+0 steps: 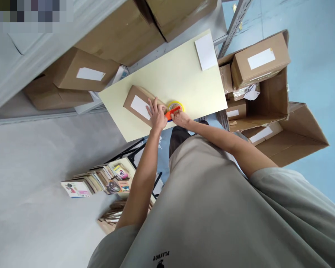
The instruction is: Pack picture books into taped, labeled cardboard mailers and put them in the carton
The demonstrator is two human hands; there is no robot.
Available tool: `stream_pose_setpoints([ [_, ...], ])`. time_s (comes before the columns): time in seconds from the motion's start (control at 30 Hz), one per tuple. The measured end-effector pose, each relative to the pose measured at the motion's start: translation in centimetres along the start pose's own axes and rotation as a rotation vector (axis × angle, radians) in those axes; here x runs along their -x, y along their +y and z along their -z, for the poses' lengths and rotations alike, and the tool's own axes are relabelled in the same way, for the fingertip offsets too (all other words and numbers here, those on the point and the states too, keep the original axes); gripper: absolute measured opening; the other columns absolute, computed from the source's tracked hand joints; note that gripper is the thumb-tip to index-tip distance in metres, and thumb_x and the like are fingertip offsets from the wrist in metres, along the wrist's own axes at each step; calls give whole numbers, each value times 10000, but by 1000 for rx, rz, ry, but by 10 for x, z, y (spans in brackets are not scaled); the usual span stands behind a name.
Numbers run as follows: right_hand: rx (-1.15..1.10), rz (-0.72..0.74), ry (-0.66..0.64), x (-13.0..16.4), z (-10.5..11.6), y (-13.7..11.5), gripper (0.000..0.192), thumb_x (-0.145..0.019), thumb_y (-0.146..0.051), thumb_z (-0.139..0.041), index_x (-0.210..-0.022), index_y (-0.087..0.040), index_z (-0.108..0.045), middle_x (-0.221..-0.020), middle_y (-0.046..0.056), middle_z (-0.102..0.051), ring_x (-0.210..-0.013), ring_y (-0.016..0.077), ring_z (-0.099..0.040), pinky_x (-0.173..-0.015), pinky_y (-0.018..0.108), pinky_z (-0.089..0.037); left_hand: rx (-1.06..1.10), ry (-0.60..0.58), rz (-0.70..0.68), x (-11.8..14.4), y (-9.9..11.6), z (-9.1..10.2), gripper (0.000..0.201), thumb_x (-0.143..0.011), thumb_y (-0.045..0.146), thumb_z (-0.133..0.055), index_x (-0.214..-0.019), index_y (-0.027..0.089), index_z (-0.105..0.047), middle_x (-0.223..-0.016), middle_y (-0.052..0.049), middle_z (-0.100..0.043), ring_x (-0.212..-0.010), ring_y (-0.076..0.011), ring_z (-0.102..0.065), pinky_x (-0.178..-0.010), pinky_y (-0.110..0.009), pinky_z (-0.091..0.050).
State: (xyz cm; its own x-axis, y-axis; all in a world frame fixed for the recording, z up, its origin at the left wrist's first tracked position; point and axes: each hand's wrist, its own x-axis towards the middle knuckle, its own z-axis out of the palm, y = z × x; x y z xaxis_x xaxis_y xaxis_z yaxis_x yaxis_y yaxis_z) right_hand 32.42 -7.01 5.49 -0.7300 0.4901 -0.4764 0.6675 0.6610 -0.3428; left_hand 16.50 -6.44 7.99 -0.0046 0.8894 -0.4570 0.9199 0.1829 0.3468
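On the pale yellow table [181,78] lies a closed brown cardboard box [132,106] with a white label [141,108] on its top. My left hand [158,115] rests on the box's right end, fingers spread over the label's edge and the cardboard. My right hand [181,118] is closed around an orange tape dispenser [173,111] with a yellow-rimmed roll of tape [175,104]. The dispenser's front meets the box's right end, close to my left fingers; the exact contact there is hidden.
White paper [206,52] lies at the table's far right corner. Right of the table stand open cartons [273,93] holding smaller labelled boxes [261,57]. Shelves with large boxes [117,31] run behind and left. Below left are rows of books [100,178]. A metal post [234,26] rises behind.
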Motion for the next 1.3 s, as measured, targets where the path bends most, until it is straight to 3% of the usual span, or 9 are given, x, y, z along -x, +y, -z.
stream_pose_setpoints([
  [0.1,27,66,1,10,-11,5,599,-1127,1,-257,-1604,124,-598,-1381,333,-833,-1254,372,-840,-1216,527,-512,-8,-6,-21,9,-10,0,376,-895,87,-652,-1239,238,-642,-2017,-151,-295,-1924,-331,68,-1517,-735,120],
  [0.17,48,59,0,26,-19,26,597,-1133,-7,-258,-1629,132,-562,-1402,347,-823,-1272,371,-838,-1257,530,-479,-15,-3,-31,10,-14,-2,428,-863,56,-639,-1253,231,-655,-2019,-140,-296,-1921,-324,71,-1528,-697,131],
  [0.3,32,-147,33,53,-22,87,547,-1159,-81,-292,-1592,108,-568,-1362,347,-829,-1231,378,-829,-1198,537,-513,-5,-4,-42,8,-18,-6,510,-817,29,-616,-1284,227,-673,-2016,-115,-311,-1913,-306,111,-1533,-675,148],
  [0.4,47,-231,105,45,-6,107,538,-1208,-213,-305,-1578,70,-576,-1322,322,-840,-1211,386,-817,-1161,531,-544,-6,-23,-57,8,-18,-7,525,-832,47,-623,-1325,218,-675,-2027,-119,-278,-1909,-316,141,-1528,-691,154],
  [0.6,51,-280,53,-14,39,69,533,-1178,-122,-331,-1605,65,-588,-1367,303,-845,-1271,376,-835,-1251,537,-521,4,-52,-120,13,-15,-3,580,-853,99,-674,-1429,174,-686,-2035,-151,-230,-1903,-369,163,-1527,-720,166],
  [0.77,27,-336,-14,-29,63,35,554,-1138,-29,-363,-1593,-11,-679,-1487,288,-819,-1379,351,-828,-1312,538,-508,-15,-100,-154,13,-13,6,693,-832,108,-718,-1522,119,-654,-2043,-219,-120,-1898,-419,166,-1513,-766,145],
  [1.0,14,-512,-42,-19,86,7,524,-1137,-23,-397,-1545,17,-722,-1461,317,-810,-1330,369,-823,-1191,491,-571,-66,-124,-221,6,-19,17,719,-901,161,-706,-1613,100,-628,-2026,-269,-151,-1905,-485,79,-1496,-823,68],
  [1.17,-50,-700,-15,-41,101,-21,486,-1126,-19,-398,-1442,32,-764,-1381,353,-820,-1245,355,-844,-962,416,-616,-106,-150,-300,12,-21,20,741,-933,135,-651,-1665,37,-583,-2013,-314,-132,-1905,-495,38,-1483,-836,64],
  [1.3,-92,-776,42,-43,111,-37,439,-1207,-194,-453,-1457,-8,-762,-1364,346,-838,-1230,357,-852,-956,408,-604,-103,-183,-381,19,-28,25,697,-933,114,-648,-1625,43,-614,-2009,-321,-146,-1904,-497,24,-1488,-836,35],
])
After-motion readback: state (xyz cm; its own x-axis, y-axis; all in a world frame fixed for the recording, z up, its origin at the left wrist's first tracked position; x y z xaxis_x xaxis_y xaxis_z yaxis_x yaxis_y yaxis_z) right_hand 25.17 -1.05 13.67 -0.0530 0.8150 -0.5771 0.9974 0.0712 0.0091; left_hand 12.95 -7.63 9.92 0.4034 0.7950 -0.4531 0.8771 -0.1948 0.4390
